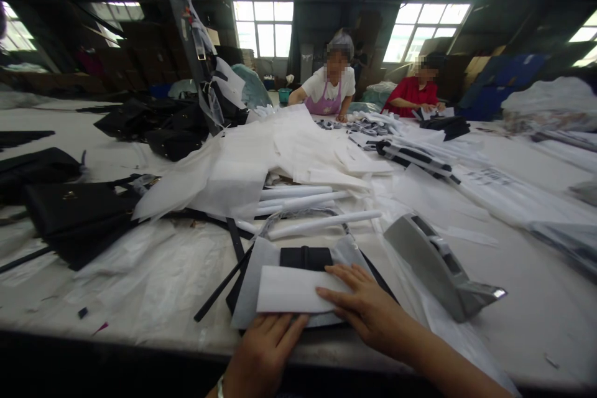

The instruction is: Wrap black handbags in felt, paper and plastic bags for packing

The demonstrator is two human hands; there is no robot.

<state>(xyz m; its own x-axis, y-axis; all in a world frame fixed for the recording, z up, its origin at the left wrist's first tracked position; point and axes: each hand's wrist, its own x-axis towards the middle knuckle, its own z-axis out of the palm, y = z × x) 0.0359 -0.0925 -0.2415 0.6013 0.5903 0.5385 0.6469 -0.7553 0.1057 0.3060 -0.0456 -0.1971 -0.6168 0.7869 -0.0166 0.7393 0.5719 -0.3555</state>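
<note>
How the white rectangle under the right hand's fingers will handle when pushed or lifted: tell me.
The white rectangle would probably feel light, since it looks thin. It may bend only slightly, as its visible edges lie straight. It could slide if pushed, lying over a smooth-looking grey sheet.

Black bags [292, 259] lie on a table [527, 298] (off-white).

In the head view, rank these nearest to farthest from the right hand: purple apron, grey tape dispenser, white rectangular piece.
1. White rectangular piece, touched by the right hand.
2. Grey tape dispenser, on the table, right of the hand.
3. Purple apron, across the table.
</note>
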